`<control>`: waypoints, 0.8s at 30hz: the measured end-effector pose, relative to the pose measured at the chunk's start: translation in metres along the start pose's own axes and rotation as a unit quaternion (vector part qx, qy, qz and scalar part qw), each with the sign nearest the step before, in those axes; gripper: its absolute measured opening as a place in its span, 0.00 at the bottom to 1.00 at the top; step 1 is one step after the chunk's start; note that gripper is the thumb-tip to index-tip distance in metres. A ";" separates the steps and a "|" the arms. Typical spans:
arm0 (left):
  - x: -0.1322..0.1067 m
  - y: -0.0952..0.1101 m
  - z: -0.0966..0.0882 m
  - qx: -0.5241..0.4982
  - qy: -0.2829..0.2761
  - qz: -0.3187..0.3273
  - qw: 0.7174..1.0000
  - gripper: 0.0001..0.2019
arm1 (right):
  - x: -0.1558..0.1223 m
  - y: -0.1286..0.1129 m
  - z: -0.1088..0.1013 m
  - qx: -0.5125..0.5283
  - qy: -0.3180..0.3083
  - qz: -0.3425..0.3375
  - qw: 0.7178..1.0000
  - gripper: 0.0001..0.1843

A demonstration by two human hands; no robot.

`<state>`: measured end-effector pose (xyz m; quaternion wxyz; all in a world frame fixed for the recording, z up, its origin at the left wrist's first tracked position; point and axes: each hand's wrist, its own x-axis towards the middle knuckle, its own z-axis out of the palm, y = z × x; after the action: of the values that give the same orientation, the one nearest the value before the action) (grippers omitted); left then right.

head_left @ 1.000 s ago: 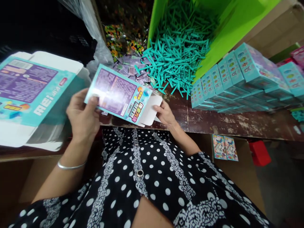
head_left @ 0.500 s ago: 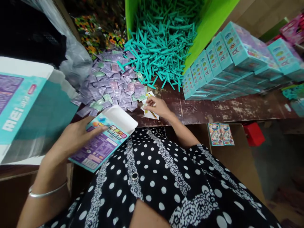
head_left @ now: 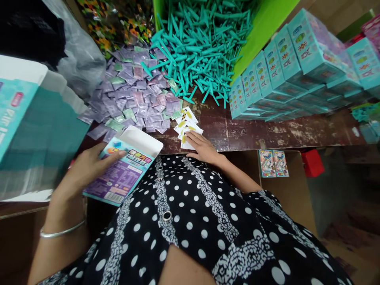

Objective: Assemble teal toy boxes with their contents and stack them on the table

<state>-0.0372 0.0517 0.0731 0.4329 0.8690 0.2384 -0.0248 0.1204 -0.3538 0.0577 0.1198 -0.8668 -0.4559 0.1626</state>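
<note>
At table (head_left: 267,136) edge, left hand (head_left: 89,168) clamped on carton (head_left: 126,172), long axis diagonal, flap up-right, right hand (head_left: 203,148) apparently flat on cards (head_left: 185,118)

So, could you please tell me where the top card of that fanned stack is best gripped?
Probably its near edge, from the table front: the cards lie flat and fanned, so the right hand, resting there, could slide one off the edge and pinch it. The left hand holds the box.
</note>
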 end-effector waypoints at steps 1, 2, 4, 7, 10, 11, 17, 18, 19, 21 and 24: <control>0.001 0.000 0.000 0.016 -0.021 -0.015 1.000 0.28 | -0.007 0.002 0.006 0.010 0.007 -0.004 1.000 0.41; 0.002 0.000 0.000 0.031 -0.036 -0.025 0.999 0.28 | -0.013 0.005 0.010 0.024 0.016 -0.012 1.000 0.36; 0.003 0.000 0.001 0.044 -0.043 -0.023 0.998 0.29 | -0.020 0.012 0.015 0.067 0.039 -0.030 0.997 0.29; 0.003 0.001 0.001 0.043 -0.035 0.001 0.998 0.27 | -0.024 0.019 0.014 0.161 0.077 -0.045 0.983 0.18; 0.002 0.003 0.002 0.031 -0.023 0.010 0.999 0.26 | -0.020 0.023 0.005 0.256 0.111 -0.014 0.960 0.12; 0.002 0.004 0.002 0.029 -0.020 0.008 0.999 0.25 | -0.018 0.024 0.000 0.279 0.133 0.012 0.951 0.14; 0.000 0.018 0.000 0.019 -0.020 -0.013 1.000 0.26 | 0.020 0.016 -0.040 0.343 0.367 0.148 0.852 0.30; 0.000 0.023 0.000 0.019 -0.020 -0.013 1.000 0.27 | 0.030 0.010 -0.047 0.359 0.382 0.141 0.840 0.31; 0.000 0.028 -0.001 0.021 -0.019 -0.011 1.000 0.28 | 0.042 0.002 -0.053 0.375 0.384 0.128 0.834 0.32; -0.001 0.039 -0.001 0.024 -0.023 -0.003 0.999 0.30 | 0.066 -0.019 -0.062 0.394 0.351 0.091 0.845 0.34; 0.000 0.049 0.000 0.020 -0.023 0.014 0.999 0.31 | 0.096 -0.061 -0.062 0.380 0.258 0.033 0.888 0.36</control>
<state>-0.0161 0.0265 0.1099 0.4214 0.8798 0.2159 -0.0429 0.1503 -0.2438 0.1194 0.5482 -0.7807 -0.2836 0.0981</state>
